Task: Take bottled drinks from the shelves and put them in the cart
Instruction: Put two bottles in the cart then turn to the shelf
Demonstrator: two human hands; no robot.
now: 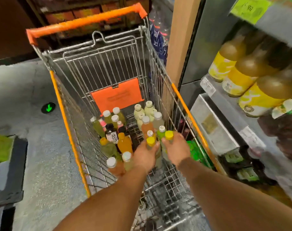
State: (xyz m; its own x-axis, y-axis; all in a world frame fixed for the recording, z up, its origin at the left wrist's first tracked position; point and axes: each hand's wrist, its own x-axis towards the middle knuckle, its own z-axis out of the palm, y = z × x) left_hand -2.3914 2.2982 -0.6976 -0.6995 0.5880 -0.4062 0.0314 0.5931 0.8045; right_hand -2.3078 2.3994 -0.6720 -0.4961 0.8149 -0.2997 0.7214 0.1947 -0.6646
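Over the silver wire shopping cart with orange rails [183, 99], I hold two pale, clear plastic bottles with yellow caps upright and side by side, low inside the basket near its right wall. My left hand [144, 155] is wrapped around the left yellow-capped bottle [150, 141], and my right hand [176, 150] is closed around the right yellow-capped bottle [169, 135]; the fingers cover most of both bodies, so little beyond the caps and some pale liquid shows. The two hands almost touch. Standing bottles already crowd the cart floor: a cluster of green drinks with white caps [111, 118] at the left, a dark bottle with a black-and-white label [111, 133], an orange bottle with an orange cap [124, 142], two pale orange bottles with white caps [117, 165] nearest me, and three or four milky white bottles [139, 112] towards the far end, blurred enough that I cannot count them surely. An orange flap [117, 95] lies against the cart's far panel below the orange push handle [85, 22]. To the right, on the grey metal shelf [225, 104], three large yellow-labelled bottles of amber drink [238, 77] stand in a row. A green arrow marker [48, 107] glows on the grey floor left of the cart.
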